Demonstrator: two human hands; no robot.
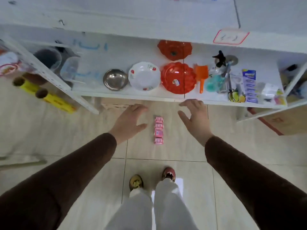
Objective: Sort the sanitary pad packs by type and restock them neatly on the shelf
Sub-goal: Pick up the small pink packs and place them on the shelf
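Now we hover both hands, left hand (pixel 128 119) and right hand (pixel 195 117), spread and empty, above four pink pad packs (pixel 159 130) lined up on the floor (pixel 66 143). Risk: scooping all together could scatter the row, and the shelf (pixel 132 95) looks crowded.

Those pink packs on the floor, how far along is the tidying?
Done: four pink packs lie in a neat line on the floor tiles, so they look grouped. In hand: nothing; the left hand and right hand hang open on either side of the line. Left: lifting the packs onto the shelf, which now shows bowls and kitchenware, no packs.
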